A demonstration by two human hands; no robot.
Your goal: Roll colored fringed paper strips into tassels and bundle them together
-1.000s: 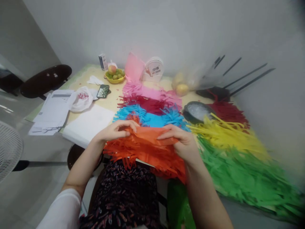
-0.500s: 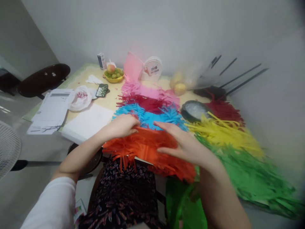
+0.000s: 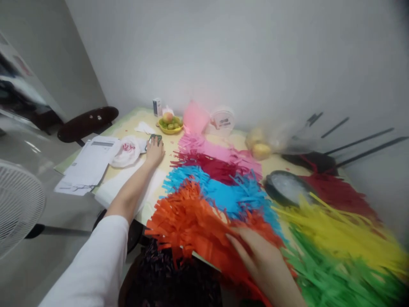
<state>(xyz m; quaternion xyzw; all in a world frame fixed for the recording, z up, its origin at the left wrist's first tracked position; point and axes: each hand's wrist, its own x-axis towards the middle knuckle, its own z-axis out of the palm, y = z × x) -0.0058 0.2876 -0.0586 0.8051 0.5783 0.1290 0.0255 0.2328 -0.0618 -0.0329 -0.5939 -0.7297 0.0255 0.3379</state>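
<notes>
My left hand (image 3: 155,152) reaches across to the far left part of the table, its fingers stretched over a dark patterned phone (image 3: 155,139) that lies flat. The hand covers part of the phone. My right hand (image 3: 255,251), slightly blurred, is at the near edge over a fringed orange paper strip (image 3: 188,217); its fingers are extended and apart, resting on or just above the paper. Beyond the orange strip lie fringed strips of blue (image 3: 223,196), dark red (image 3: 211,165) and pink paper (image 3: 220,149).
Yellow (image 3: 345,226) and green fringed paper (image 3: 335,273) lie at right, beside a dark round bowl (image 3: 287,187). A yellow fruit basket (image 3: 171,129) stands at the back. Printed sheets (image 3: 91,160) and a white plastic bag (image 3: 124,153) are left. A fan (image 3: 21,204) stands beside the table.
My left hand has gone from the orange paper to the phone. My right hand has moved down towards the near edge, still by the orange paper. The view has shifted left.
</notes>
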